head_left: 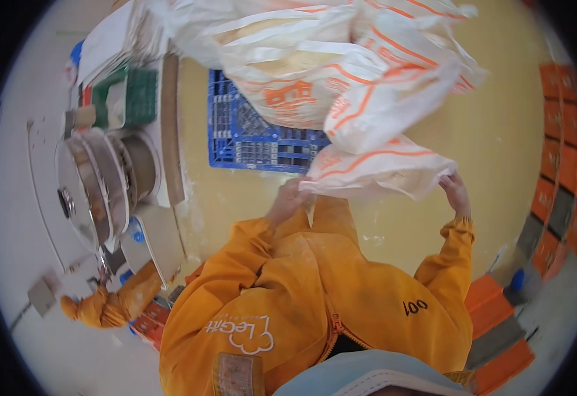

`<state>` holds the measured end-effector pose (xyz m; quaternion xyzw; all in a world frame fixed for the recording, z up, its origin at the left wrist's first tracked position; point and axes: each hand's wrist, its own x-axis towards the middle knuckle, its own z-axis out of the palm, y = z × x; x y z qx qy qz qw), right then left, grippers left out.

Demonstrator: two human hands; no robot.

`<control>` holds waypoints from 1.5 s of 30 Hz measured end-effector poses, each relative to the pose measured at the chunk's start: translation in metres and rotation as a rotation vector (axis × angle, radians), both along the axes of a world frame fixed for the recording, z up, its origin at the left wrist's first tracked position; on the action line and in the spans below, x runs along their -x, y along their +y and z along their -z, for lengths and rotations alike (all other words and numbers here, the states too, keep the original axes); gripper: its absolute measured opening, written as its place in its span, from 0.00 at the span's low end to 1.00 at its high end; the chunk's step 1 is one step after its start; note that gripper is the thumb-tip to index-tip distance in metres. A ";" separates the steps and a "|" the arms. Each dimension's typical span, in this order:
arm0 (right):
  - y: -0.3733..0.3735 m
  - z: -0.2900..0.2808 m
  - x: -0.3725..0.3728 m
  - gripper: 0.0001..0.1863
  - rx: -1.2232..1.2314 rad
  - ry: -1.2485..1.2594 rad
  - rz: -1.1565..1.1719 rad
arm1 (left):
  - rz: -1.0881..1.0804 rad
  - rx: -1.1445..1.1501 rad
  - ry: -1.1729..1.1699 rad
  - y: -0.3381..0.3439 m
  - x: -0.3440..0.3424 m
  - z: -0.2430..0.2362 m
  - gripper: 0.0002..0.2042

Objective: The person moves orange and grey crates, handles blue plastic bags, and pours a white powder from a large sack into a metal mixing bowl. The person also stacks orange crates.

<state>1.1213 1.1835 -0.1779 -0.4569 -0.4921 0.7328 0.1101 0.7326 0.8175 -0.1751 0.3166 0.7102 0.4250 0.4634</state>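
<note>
A white sack with orange print [381,168] stretches between my hands at the front of a pile of similar sacks [282,86]. My left hand [290,195] is closed on its left end, just below a blue plastic pallet [232,152]. My right hand [453,185] grips the sack's right corner. The pile rests over the upper part of the pallet, hiding much of it. I cannot make out how full the held sack is.
A steel round machine [87,191] and a green crate [136,99] stand on the left. A co-worker in orange [113,303] is at the lower left. Orange crates [556,165] line the right side, on the far side of the yellow floor [493,145].
</note>
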 end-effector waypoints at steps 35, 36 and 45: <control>-0.395 -0.165 0.402 0.18 0.115 -0.257 0.515 | -1.283 -0.228 -0.530 -0.239 0.269 -0.089 0.18; -0.400 -0.158 0.418 0.18 0.145 -0.222 0.439 | -1.319 -0.256 -0.485 -0.258 0.285 -0.090 0.18; -0.508 -0.037 0.627 0.21 0.262 0.026 -0.023 | -2.082 -0.612 -0.641 -0.425 0.455 0.011 0.14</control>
